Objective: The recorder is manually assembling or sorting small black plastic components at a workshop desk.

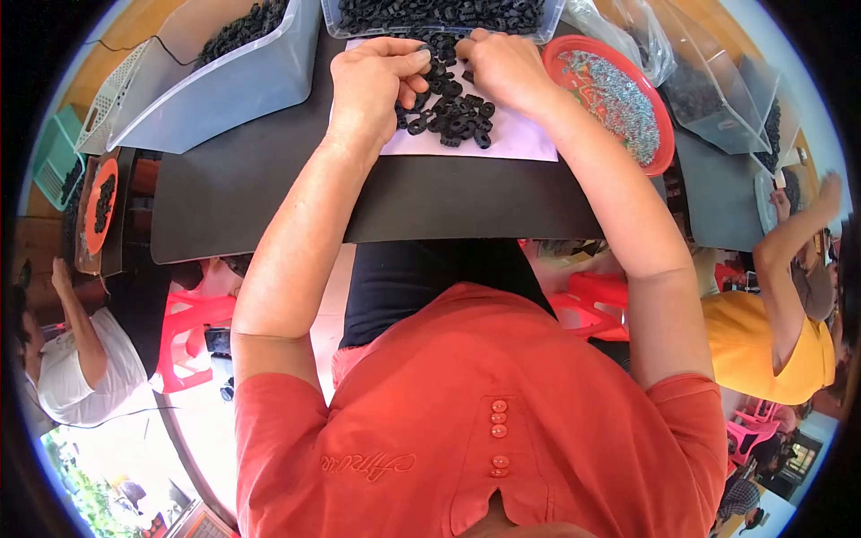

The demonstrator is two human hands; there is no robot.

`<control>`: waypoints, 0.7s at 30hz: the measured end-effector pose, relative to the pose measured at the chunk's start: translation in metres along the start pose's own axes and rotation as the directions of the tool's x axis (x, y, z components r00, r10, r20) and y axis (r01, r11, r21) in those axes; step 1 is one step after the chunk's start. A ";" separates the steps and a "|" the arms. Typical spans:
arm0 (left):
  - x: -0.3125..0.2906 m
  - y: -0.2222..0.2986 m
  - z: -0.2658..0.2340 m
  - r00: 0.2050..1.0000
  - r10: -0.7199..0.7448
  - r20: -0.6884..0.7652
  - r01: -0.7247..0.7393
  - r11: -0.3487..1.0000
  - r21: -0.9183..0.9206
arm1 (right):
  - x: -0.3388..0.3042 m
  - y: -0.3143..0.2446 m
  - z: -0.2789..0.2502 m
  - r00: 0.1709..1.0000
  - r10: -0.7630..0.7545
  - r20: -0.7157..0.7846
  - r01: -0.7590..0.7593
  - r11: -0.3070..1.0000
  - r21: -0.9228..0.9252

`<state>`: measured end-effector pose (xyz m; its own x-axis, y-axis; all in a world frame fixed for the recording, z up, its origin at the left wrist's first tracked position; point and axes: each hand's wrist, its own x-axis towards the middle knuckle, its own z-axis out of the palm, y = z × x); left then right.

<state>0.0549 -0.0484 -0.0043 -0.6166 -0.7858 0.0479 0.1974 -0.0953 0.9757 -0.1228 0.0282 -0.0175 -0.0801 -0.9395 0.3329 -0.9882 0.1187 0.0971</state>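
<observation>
My left hand [372, 76] is closed in a pinch, thumb against forefinger, on a small black plastic part [425, 52]. Across from it, my right hand [507, 70] has its fingers curled down at the far side of the loose parts; what its fingertips hold, if anything, is hidden. Between and below both hands lies a pile of small black ring-shaped parts [462, 118], spread on a white sheet [525, 143]. More parts trail from the pile toward a clear bin [549, 25] at the far edge, which is full of the same black pieces.
A red round tray [665, 134] of small silvery pieces stands right of my right forearm. Large grey bin [224, 94] with black parts sits at the left of the dark table [269, 193]. Clear bags [632, 40] and another bin [708, 99] are far right. People work on both sides.
</observation>
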 end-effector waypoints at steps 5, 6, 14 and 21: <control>0.000 -0.003 0.005 1.000 -0.010 -0.025 0.010 1.000 -0.019 | -0.006 0.008 0.011 0.988 0.003 -0.153 0.000 1.000 0.019; 0.001 -0.004 0.007 1.000 -0.008 -0.022 0.008 1.000 -0.018 | -0.007 0.011 0.012 0.981 0.059 -0.183 -0.044 0.996 0.083; -0.006 -0.001 0.008 0.998 0.002 0.070 -0.004 0.999 0.034 | -0.016 -0.021 -0.044 0.932 0.307 0.190 -0.241 0.138 0.961; -0.009 0.000 0.013 0.995 0.066 0.077 -0.069 0.997 0.035 | -0.019 -0.034 -0.044 0.913 0.374 0.161 -0.204 0.076 0.976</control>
<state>0.0505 -0.0327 -0.0015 -0.6594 -0.7407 0.1287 0.2126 -0.0195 0.9769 -0.0819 0.0565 0.0137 -0.4642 -0.8653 0.1892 -0.1865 -0.1133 -0.9759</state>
